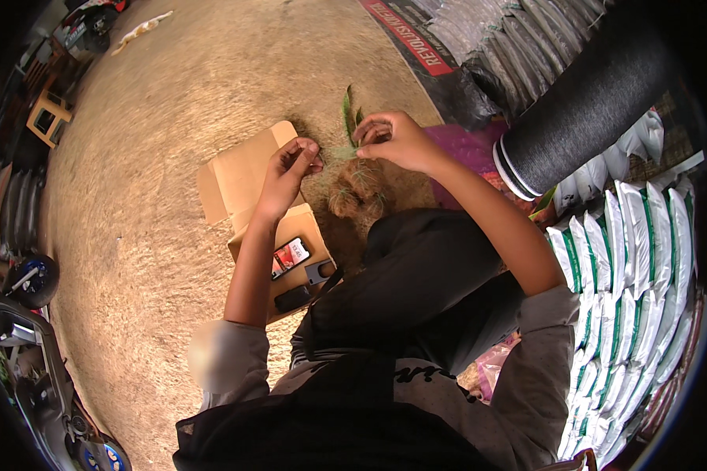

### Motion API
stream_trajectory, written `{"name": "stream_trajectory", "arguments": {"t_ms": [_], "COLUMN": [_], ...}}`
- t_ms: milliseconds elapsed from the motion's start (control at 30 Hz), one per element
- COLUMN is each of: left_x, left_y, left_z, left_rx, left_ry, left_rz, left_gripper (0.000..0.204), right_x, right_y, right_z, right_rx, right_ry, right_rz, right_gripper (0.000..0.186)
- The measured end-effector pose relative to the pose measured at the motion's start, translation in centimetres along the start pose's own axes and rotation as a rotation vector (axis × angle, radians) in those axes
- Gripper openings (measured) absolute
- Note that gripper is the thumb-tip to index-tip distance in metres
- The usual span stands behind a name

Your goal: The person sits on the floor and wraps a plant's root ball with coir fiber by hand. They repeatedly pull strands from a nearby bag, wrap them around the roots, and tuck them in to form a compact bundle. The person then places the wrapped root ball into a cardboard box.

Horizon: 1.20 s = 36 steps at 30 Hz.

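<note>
My left hand (292, 163) is raised over the open cardboard box, its fingers curled together in a pinch. Whatever it may hold is too small to make out. Across from it, my right hand (394, 141) is closed too, thumb against fingers, beside a green leaf (347, 114) that stands up behind it. Pale green thin strands (342, 151) show between the two hands, touching or close to my right fingertips. Just below lies a brown fibrous clump (359, 191), like a root ball or husk, with thin strands sticking out.
The cardboard box (247, 169) holds a lit phone (290, 258) and dark small items. White sacks with green stripes (628, 259) are stacked at the right. A purple sheet (459, 153) lies past my knee. A motorbike (43, 377) stands at lower left, a cat (143, 30) at far left.
</note>
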<state>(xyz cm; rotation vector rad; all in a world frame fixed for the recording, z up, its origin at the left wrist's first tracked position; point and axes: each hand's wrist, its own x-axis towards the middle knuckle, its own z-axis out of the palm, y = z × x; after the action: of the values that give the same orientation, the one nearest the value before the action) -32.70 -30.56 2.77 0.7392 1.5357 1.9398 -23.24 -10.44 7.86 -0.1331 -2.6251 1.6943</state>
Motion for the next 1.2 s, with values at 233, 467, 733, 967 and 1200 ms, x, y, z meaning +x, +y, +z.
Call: {"name": "stream_trajectory", "arguments": {"t_ms": [233,467,733,967,1200], "left_x": [1.2,5.8,12.7,17.1,17.3], "left_y": [-0.7,-2.0,-2.7,-3.5,-4.3], "left_z": [0.4,0.8,10.5,23.7,35.6], "left_rx": [-0.203,-0.579,-0.696,-0.973,-0.87], "left_ry": [0.116,-0.026,-0.237,-0.51,-0.846], "left_rz": [-0.092,-0.145,-0.218,-0.355,-0.381], "left_gripper": [0.024,0.017,0.012,0.011,0.01], "right_x": [-1.3,-2.8,-11.0,-23.7,-37.7], "right_y": [3.2,2.3,7.1,10.9,8.2], "right_z": [-1.2,-4.3,-10.2,-14.2,-11.6], "right_rx": [0.153,0.544,0.878,0.862,0.63], "right_ry": [0.037,0.438,1.047,1.431,1.814], "right_rz": [0.099,0.173,0.164,0.137,0.215], "right_gripper": [0.017,0.017,0.018,0.02,0.024]}}
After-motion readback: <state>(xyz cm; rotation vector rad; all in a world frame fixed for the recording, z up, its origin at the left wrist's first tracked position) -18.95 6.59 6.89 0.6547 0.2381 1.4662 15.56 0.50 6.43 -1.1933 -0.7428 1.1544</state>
